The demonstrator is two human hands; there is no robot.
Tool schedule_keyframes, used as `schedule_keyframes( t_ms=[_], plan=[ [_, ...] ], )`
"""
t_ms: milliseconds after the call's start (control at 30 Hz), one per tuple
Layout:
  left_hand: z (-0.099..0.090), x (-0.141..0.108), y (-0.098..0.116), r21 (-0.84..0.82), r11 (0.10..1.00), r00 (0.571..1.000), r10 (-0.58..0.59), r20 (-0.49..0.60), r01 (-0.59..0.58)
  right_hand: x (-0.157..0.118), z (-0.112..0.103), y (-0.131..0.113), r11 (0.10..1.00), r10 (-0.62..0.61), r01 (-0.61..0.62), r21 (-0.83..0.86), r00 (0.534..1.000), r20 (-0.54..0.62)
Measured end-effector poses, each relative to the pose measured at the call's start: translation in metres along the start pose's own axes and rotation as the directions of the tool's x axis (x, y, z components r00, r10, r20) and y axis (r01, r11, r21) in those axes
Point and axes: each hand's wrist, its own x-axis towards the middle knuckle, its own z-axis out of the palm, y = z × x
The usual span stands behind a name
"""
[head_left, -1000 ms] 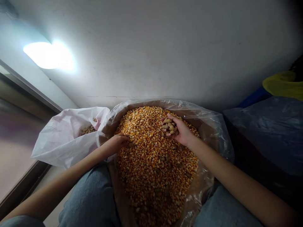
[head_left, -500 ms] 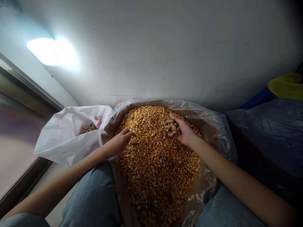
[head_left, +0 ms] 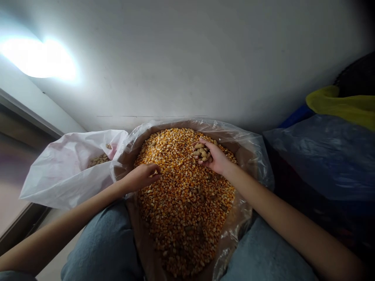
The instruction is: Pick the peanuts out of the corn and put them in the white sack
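Note:
A large heap of dried yellow-orange corn kernels (head_left: 183, 203) fills a clear-lined sack (head_left: 249, 156) between my knees, with brown peanuts in their shells mixed through it. My right hand (head_left: 212, 156) is shut on several shelled-looking peanut pods (head_left: 202, 152), just above the heap's far side. My left hand (head_left: 140, 177) hovers at the heap's near left edge, its fingers curled around a small pale peanut (head_left: 152, 174), partly hidden. A white plastic bag (head_left: 61, 175) lies to the left, holding peanuts (head_left: 99, 159).
My jeans-covered knees (head_left: 99, 246) flank the sack. A white wall (head_left: 190, 66) rises directly behind it, with a bright light glare at upper left. A blue plastic sheet (head_left: 322, 156) and yellow cloth (head_left: 340, 103) sit to the right.
My left hand has closed and drawn over the heap's left edge. My right hand stays closed on its peanuts. The whole scene has shifted left in view as my head turned.

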Motion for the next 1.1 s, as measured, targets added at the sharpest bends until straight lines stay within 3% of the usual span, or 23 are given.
schedule_keyframes(
  t_ms=[67, 133, 200, 233, 267, 300, 367, 433, 500, 567, 667, 733, 800, 867, 933, 967, 1000, 1033, 1100],
  plan=[
    [-0.003, 0.002, 0.006, -0.392, 0.915, 0.995, -0.092, 0.032, 0.097, 0.001, -0.001, 0.0, 0.999, 0.029, -0.03, 0.032, 1.0, 0.009],
    [-0.009, 0.006, 0.012, -0.723, 0.668, 0.984, -0.131, 0.117, 0.175, 0.004, -0.003, 0.0, 0.998, 0.037, -0.038, 0.044, 0.999, 0.023],
    [-0.013, 0.012, 0.018, -0.854, 0.473, 0.976, -0.111, 0.186, 0.216, 0.006, -0.004, 0.001, 0.999, 0.029, -0.03, 0.031, 0.999, 0.032],
    [-0.013, 0.016, 0.022, -0.859, 0.451, 0.97, -0.098, 0.222, 0.242, 0.007, -0.005, 0.002, 0.999, 0.025, -0.027, 0.028, 0.999, 0.039],
    [-0.011, 0.02, 0.025, -0.836, 0.483, 0.965, -0.095, 0.245, 0.26, 0.008, -0.005, 0.002, 0.999, 0.023, -0.024, 0.028, 0.999, 0.046],
    [-0.007, 0.023, 0.028, -0.779, 0.569, 0.962, -0.099, 0.254, 0.264, 0.008, -0.006, 0.002, 0.999, 0.021, -0.022, 0.029, 0.998, 0.052],
    [0.008, 0.028, 0.035, -0.532, 0.826, 0.971, -0.068, 0.23, 0.184, 0.007, -0.005, 0.001, 0.999, 0.019, -0.021, 0.032, 0.998, 0.061],
    [0.029, 0.028, 0.04, -0.147, 0.988, 0.978, 0.084, 0.19, -0.056, 0.005, -0.003, 0.0, 0.999, 0.022, -0.024, 0.034, 0.998, 0.065],
    [0.054, 0.025, 0.041, 0.193, 0.922, 0.923, 0.283, 0.26, -0.337, 0.003, -0.001, -0.002, 0.999, 0.028, -0.03, 0.038, 0.997, 0.071],
    [0.077, 0.024, 0.04, 0.404, 0.745, 0.834, 0.375, 0.404, -0.531, 0.001, 0.0, -0.003, 0.998, 0.032, -0.035, 0.042, 0.996, 0.082],
    [0.103, 0.028, 0.034, 0.528, 0.531, 0.742, 0.373, 0.557, -0.663, 0.002, -0.001, -0.003, 0.998, 0.029, -0.033, 0.045, 0.995, 0.092],
    [0.111, 0.034, 0.032, 0.534, 0.512, 0.732, 0.357, 0.58, -0.673, 0.003, -0.003, -0.002, 0.998, 0.019, -0.024, 0.052, 0.994, 0.104],
    [0.112, 0.041, 0.034, 0.505, 0.603, 0.767, 0.323, 0.554, -0.618, 0.005, -0.005, -0.001, 0.998, 0.005, -0.012, 0.064, 0.993, 0.118],
    [0.107, 0.047, 0.038, 0.387, 0.778, 0.815, 0.262, 0.517, -0.495, 0.007, -0.006, 0.0, 0.997, -0.002, -0.007, 0.071, 0.993, 0.122],
    [0.098, 0.052, 0.043, 0.117, 0.95, 0.839, 0.192, 0.509, -0.289, 0.008, -0.007, 0.0, 0.998, -0.005, -0.004, 0.07, 0.993, 0.12],
    [0.094, 0.054, 0.045, -0.065, 0.987, 0.841, 0.156, 0.519, -0.143, 0.008, -0.007, 0.0, 0.998, -0.006, -0.002, 0.067, 0.993, 0.119],
    [0.089, 0.056, 0.046, -0.252, 0.968, 0.832, 0.123, 0.541, 0.02, 0.008, -0.007, 0.0, 0.998, -0.01, 0.002, 0.065, 0.993, 0.119],
    [0.085, 0.057, 0.047, -0.421, 0.89, 0.82, 0.102, 0.563, 0.178, 0.008, -0.007, 0.0, 0.998, -0.015, 0.007, 0.064, 0.993, 0.121],
    [0.077, 0.06, 0.045, -0.651, 0.641, 0.795, 0.103, 0.598, 0.407, 0.008, -0.007, -0.001, 0.998, -0.02, 0.012, 0.063, 0.992, 0.124]
  ],
)
